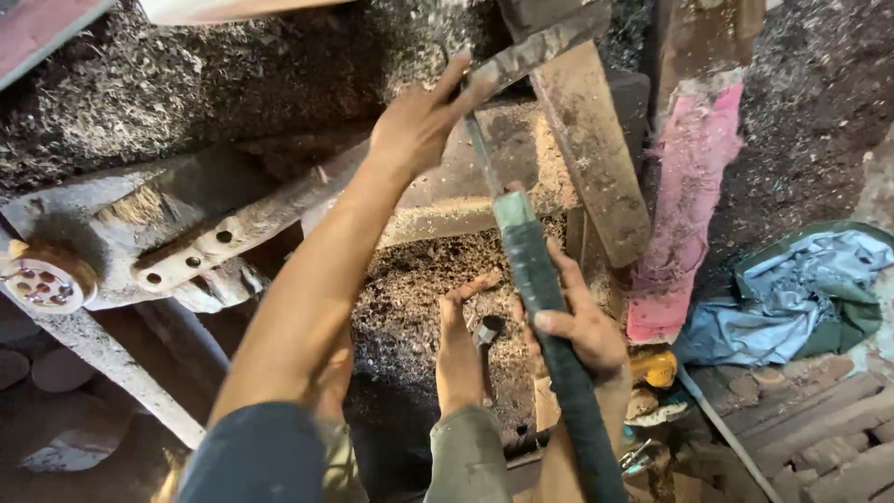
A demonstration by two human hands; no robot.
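Observation:
My left hand (417, 119) reaches far up and pinches the lower end of a rusty flat metal bar (540, 45) between thumb and fingers. My right hand (579, 328) is closed around a long handle wrapped in black tape (545, 298). A thin metal rod (480, 154) runs from the handle's greenish tip up toward the bar. Between my arms, a third hand in an olive sleeve (459, 326), apparently another person's, lies on the shavings beside a small dark metal cylinder (490, 328).
Metal shavings (410, 279) cover the machine and ground. A grey machine arm with bolt holes (200, 247) and a drilled round hub (42, 282) lie left. A pink-coated post (684, 205) stands right, with crumpled blue-green cloth (801, 289), a yellow object (656, 366) and bricks (829, 438).

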